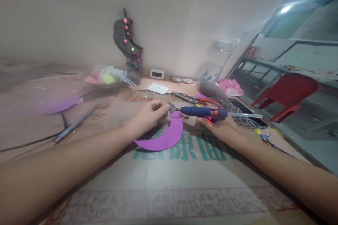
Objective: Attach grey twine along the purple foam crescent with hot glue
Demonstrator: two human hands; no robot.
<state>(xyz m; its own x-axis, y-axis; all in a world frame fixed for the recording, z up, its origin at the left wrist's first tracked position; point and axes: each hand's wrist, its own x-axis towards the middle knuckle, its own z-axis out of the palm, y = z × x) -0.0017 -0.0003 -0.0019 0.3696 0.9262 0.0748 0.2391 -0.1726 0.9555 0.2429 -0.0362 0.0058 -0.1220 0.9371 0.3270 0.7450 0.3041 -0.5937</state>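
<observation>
My right hand (224,126) is wrapped round a blue hot glue gun (196,111), whose nozzle points left and whose clear glue stick (248,115) juts out at the back. A small red light glows under its body. My left hand (150,114) pinches the upper tip of a purple crescent (171,134), close to the nozzle. Grey yarn (175,114) covers that tip. Whether nozzle and yarn touch, I cannot tell. The crescent's lower left end reaches towards my left wrist.
A grey, beaded moon hanging (123,38) is on the wall board. Behind my hands are pliers (208,102), a small clock (157,74), a grey yarn bundle (212,89), a phone (245,110) and a bottle (218,59). A grey stick-like tool (76,124) and purple piece (59,104) lie left.
</observation>
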